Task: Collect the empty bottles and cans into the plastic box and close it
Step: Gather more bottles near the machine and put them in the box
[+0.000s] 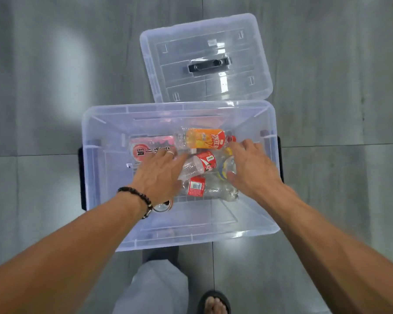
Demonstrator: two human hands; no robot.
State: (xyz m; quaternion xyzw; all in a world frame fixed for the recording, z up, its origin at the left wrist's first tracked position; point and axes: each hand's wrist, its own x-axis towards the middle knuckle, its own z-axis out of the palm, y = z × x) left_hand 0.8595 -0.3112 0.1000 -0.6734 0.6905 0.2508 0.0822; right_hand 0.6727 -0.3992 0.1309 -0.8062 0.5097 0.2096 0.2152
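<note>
A clear plastic box point(100, 177) stands open on the grey floor. Inside lie an orange-labelled bottle point(204, 138), two clear bottles with red labels point(203, 163) point(196, 186), a bottle with a yellow and blue label point(227, 165), a pink-labelled bottle point(143, 148) and a can point(161, 207). Both hands are inside the box with fingers spread. My left hand point(159, 175) hovers over the left bottles and partly hides them. My right hand point(252, 166) rests beside the yellow-labelled bottle. Neither hand grips anything. The clear lid point(204, 57) with a black handle lies on the floor behind the box.
Grey tiled floor point(43, 109) surrounds the box on all sides. My leg point(154, 288) and a sandalled foot point(214, 302) stand right in front of the box's near edge. Black latches point(82, 177) sit on the box's left and right ends.
</note>
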